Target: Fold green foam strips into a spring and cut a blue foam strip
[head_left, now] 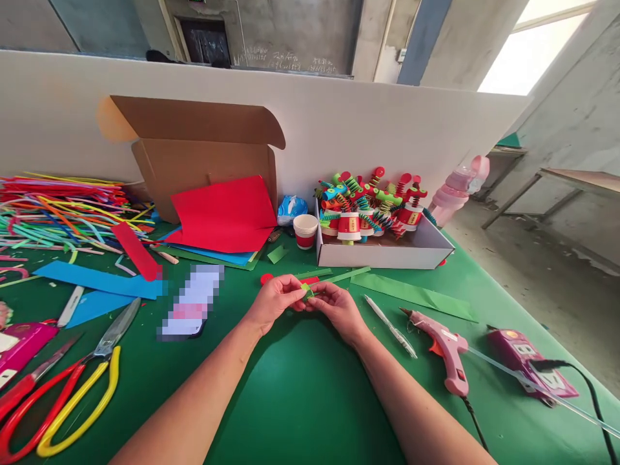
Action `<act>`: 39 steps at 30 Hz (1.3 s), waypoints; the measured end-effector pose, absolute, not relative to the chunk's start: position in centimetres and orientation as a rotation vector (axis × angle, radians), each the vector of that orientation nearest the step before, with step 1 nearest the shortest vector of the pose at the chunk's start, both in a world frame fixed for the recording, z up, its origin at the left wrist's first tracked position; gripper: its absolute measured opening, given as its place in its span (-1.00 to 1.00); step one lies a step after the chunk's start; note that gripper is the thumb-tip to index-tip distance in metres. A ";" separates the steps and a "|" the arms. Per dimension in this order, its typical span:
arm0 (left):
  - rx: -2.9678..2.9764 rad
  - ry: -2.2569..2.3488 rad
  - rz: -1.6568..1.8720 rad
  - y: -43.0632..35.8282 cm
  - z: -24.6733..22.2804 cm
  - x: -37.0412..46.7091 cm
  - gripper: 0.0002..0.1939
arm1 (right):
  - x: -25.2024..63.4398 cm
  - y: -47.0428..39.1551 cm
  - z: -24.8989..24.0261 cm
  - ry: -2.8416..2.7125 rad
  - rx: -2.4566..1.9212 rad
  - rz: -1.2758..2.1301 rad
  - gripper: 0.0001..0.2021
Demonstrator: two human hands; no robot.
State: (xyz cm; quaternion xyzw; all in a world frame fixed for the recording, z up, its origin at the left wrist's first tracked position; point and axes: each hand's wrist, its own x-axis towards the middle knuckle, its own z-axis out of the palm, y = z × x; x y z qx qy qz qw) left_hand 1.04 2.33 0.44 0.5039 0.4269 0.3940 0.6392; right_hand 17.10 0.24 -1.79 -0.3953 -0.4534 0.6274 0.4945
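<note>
A small folded piece of green paper (307, 292) is pinched between the fingertips of both hands, above the middle of the green table. My left hand (278, 299) grips it from the left, thumb and index finger together. From the other side my right hand (339, 310) closes on it with thumb and fingers. Just behind the hands lie thin green paper strips (356, 274) and a red paper piece (310, 281). A red disc (266, 278) rests by the left fingers. To the right of my right hand lie a white pen (390, 326) and a wide green paper strip (416, 295).
At the right are a pink glue gun (445, 349) and a purple power strip (530, 361). Behind stands a white box (382, 254) of paper-cup figures, beside stacked paper cups (305, 231). Scissors (104, 361), a phone (194, 303), red sheets (225, 216) and pipe cleaners (62, 213) lie left.
</note>
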 end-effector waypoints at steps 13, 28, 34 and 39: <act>1.273 1.060 0.963 2.4 0.5 1.0 -0.80 | 17.0 -0.3 -1.0 -1.020 -0.960 1.577 -0.69; 1.780 1.103 1.103 2.3 -0.1 0.9 -0.88 | 17.1 -0.2 -1.1 -0.947 -0.975 1.613 -0.67; 1.811 1.076 1.116 2.2 0.0 0.9 -0.88 | 17.2 -0.3 -1.1 -0.936 -0.968 1.605 -0.67; 1.884 1.048 1.105 2.1 0.2 0.9 -0.85 | 17.2 -0.3 -1.1 -0.931 -0.969 1.609 -0.64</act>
